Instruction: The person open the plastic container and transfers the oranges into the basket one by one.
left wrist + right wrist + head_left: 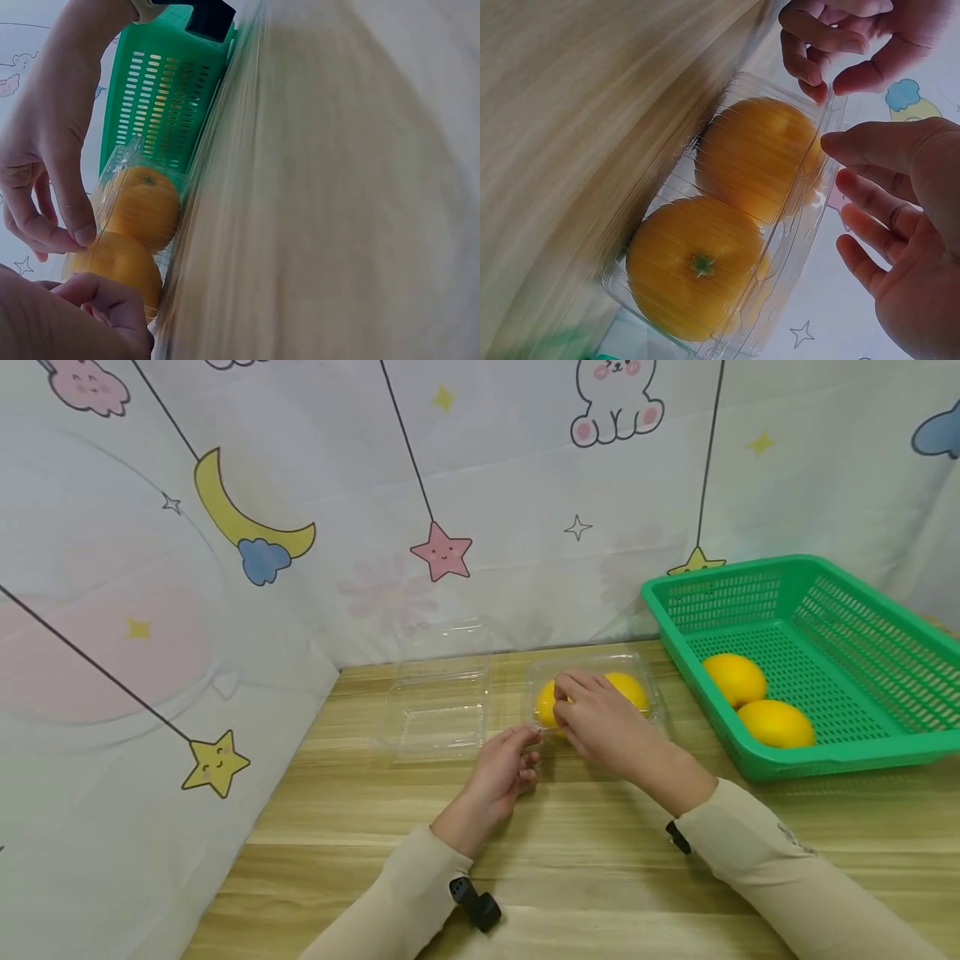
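Two oranges [697, 266] sit side by side inside a clear plastic clamshell box [787, 247], seen through its ridged wall. Thumb and finger of my left hand [504, 768] pinch the box's near left corner. Over the front rim is my right hand [603, 718], its thumb at the rim and its fingers loosely bent and apart, as the right wrist view shows. Whether the lid is fully snapped down I cannot tell. A second clear clamshell box [442, 714] stands with its lid up, left of the hands.
On the right stands a green basket [847, 760] with two oranges [776, 724] in its near left corner. A patterned cloth [517, 593] hangs behind the wooden table [585, 877] and along its left side.
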`<action>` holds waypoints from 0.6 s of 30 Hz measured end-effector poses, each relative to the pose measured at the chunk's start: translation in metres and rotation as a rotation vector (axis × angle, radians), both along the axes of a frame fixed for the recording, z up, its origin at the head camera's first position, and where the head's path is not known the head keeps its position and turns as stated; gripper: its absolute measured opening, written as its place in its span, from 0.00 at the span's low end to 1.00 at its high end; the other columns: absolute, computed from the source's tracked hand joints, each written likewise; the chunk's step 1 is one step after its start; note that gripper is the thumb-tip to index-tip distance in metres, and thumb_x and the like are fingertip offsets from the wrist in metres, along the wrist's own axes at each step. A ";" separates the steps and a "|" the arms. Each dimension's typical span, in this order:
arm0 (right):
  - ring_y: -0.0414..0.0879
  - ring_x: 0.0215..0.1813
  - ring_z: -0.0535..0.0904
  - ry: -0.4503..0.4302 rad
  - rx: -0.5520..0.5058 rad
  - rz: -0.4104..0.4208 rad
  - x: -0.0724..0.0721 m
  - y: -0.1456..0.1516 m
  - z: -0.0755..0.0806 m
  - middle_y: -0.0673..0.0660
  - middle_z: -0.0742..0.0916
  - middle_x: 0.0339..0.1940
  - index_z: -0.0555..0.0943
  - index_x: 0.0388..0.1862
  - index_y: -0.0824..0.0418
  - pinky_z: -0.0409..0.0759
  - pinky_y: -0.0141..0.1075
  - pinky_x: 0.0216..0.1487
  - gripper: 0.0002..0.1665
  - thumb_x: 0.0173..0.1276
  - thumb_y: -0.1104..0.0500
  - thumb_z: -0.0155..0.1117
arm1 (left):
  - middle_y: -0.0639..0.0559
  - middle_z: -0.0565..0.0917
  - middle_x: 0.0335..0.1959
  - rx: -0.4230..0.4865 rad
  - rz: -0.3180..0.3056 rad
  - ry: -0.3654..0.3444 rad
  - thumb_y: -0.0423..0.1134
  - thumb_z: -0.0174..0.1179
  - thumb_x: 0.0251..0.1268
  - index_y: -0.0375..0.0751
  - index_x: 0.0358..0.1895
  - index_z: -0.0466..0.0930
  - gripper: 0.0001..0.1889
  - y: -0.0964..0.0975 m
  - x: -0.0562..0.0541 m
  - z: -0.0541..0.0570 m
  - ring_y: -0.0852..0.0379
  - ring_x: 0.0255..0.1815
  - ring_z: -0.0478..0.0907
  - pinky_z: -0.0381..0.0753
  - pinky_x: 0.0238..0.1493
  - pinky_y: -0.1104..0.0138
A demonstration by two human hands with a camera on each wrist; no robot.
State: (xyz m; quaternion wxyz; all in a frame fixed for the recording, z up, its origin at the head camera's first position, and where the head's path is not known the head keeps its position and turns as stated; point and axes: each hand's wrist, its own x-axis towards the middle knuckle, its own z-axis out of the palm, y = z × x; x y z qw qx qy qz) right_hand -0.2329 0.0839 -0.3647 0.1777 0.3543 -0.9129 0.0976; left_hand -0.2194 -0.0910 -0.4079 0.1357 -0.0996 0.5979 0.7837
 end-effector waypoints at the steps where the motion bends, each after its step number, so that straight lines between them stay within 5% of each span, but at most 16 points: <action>1: 0.57 0.59 0.74 -0.002 -0.004 0.000 0.000 0.000 0.000 0.58 0.81 0.47 0.81 0.27 0.61 0.75 0.51 0.64 0.12 0.72 0.67 0.70 | 0.53 0.75 0.42 0.001 0.003 -0.001 0.35 0.56 0.78 0.42 0.39 0.77 0.05 0.000 0.000 0.000 0.66 0.29 0.69 0.63 0.23 0.79; 11: 0.54 0.52 0.72 0.010 -0.022 0.004 0.004 0.002 -0.002 0.55 0.77 0.40 0.81 0.27 0.61 0.74 0.47 0.53 0.12 0.72 0.68 0.71 | 0.53 0.75 0.40 0.050 0.031 -0.053 0.37 0.56 0.79 0.38 0.47 0.74 0.05 0.005 0.003 0.003 0.65 0.28 0.70 0.63 0.22 0.80; 15: 0.54 0.51 0.72 0.017 -0.012 -0.003 0.011 0.006 -0.001 0.56 0.78 0.41 0.84 0.32 0.63 0.76 0.47 0.53 0.07 0.72 0.68 0.70 | 0.54 0.71 0.33 -0.015 -0.060 -0.044 0.37 0.54 0.78 0.42 0.43 0.68 0.05 0.006 0.013 0.010 0.63 0.26 0.66 0.62 0.22 0.78; 18: 0.54 0.50 0.74 0.019 -0.002 0.007 0.018 0.010 -0.001 0.56 0.80 0.44 0.87 0.37 0.63 0.77 0.46 0.52 0.03 0.72 0.68 0.69 | 0.54 0.69 0.30 -0.150 -0.160 0.037 0.38 0.55 0.78 0.43 0.40 0.68 0.07 0.006 0.024 0.018 0.62 0.25 0.66 0.66 0.23 0.75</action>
